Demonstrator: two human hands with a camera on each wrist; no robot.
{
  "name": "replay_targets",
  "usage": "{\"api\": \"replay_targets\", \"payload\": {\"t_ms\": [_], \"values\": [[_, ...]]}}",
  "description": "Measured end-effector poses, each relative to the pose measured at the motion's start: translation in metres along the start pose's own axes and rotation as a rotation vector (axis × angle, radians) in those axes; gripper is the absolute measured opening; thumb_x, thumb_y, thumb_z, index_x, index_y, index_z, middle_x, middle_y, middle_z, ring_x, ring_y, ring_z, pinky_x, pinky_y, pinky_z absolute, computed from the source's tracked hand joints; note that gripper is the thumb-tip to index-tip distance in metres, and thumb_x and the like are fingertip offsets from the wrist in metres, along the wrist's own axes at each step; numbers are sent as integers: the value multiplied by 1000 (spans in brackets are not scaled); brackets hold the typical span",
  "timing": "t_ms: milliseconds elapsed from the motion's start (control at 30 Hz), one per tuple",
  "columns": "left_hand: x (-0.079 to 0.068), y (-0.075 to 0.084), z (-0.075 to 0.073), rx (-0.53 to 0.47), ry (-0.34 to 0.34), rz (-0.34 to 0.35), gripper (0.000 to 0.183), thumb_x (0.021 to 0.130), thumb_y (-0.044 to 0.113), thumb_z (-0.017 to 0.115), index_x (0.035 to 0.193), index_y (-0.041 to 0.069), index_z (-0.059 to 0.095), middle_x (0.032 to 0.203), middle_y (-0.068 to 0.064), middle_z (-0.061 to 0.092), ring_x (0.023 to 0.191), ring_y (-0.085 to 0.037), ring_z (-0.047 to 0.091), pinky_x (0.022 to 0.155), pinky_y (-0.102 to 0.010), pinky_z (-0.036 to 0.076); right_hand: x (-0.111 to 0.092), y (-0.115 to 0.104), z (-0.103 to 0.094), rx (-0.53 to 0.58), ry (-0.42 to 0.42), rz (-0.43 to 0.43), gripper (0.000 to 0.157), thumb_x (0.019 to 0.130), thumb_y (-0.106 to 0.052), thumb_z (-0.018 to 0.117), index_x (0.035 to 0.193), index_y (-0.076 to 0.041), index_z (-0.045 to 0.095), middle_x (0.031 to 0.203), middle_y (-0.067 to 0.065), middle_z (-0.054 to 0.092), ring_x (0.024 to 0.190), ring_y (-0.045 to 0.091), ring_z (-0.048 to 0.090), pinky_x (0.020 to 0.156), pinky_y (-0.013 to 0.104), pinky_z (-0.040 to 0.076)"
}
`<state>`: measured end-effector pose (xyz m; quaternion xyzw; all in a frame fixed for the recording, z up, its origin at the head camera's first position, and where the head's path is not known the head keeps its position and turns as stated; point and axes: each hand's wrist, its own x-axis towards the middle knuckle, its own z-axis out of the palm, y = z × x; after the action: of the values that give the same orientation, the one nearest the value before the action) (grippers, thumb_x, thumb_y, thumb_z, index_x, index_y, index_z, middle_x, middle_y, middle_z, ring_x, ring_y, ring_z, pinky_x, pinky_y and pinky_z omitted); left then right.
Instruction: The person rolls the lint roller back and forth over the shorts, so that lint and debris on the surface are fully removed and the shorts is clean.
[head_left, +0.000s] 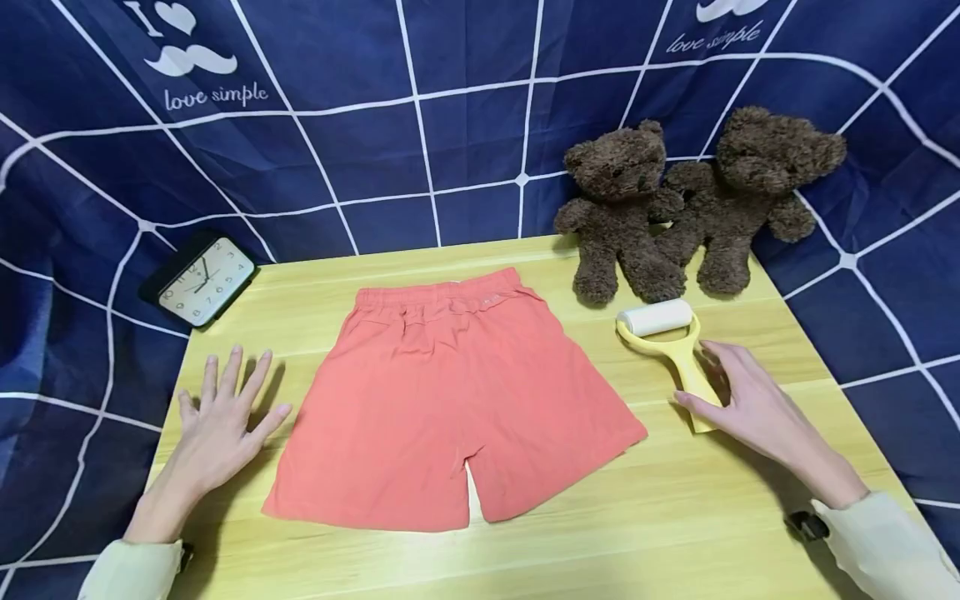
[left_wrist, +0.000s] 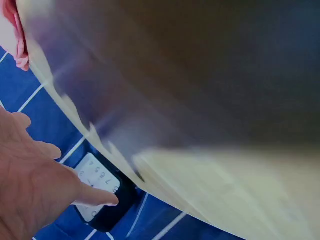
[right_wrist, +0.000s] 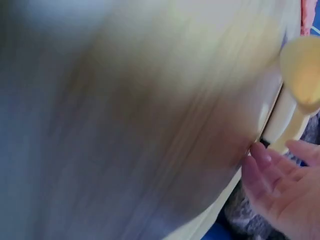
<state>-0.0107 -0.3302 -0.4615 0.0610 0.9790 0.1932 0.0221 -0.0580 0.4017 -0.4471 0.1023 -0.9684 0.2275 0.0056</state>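
A pair of coral-red shorts (head_left: pixel 442 408) lies spread flat on the wooden table, waistband toward the back. To its left, my left hand (head_left: pixel 221 429) hovers or rests with fingers spread, holding nothing; its palm (left_wrist: pixel 35 180) shows in the left wrist view. A lint roller (head_left: pixel 678 350) with a white roll and yellow handle lies right of the shorts. My right hand (head_left: pixel 750 400) is around the handle, thumb on one side and fingers on the other, not closed on it. In the right wrist view those fingers (right_wrist: pixel 272 175) look loosely bent, near the yellow handle (right_wrist: pixel 302 70).
Two brown teddy bears (head_left: pixel 618 208) sit at the back right, just behind the roller. A black-framed clock (head_left: pixel 204 279) leans at the back left corner. Navy checked cloth (head_left: pixel 472 117) hangs behind the wooden table (head_left: pixel 570 558) and along its sides.
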Motion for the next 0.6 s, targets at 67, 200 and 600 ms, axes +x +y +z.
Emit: {"api": "replay_targets", "payload": {"t_ms": [67,200,600], "values": [[3,2,0,-10,-13,2,87,109,54,59,177,20,16,179,-28,1,161,-55,-13,104,-94,-8,2,-5,3,21,-5,31,99,88,-41,92,160,4,41,139,31,52,119,45,55,91,66,47],[10,3,-1,-25,-28,21,86,110,53,59,177,19,17,179,-28,2,162,-53,-12,108,-91,-9,2,-15,7,67,-46,55,94,91,-33,89,156,10,37,126,29,52,107,40,56,80,41,47],[59,-1,-2,-167,134,212,55,100,16,80,149,3,60,148,-36,50,142,-62,39,106,-82,31,-12,-39,6,131,-113,212,74,102,-21,74,157,5,31,111,28,66,80,26,64,65,37,47]]}}
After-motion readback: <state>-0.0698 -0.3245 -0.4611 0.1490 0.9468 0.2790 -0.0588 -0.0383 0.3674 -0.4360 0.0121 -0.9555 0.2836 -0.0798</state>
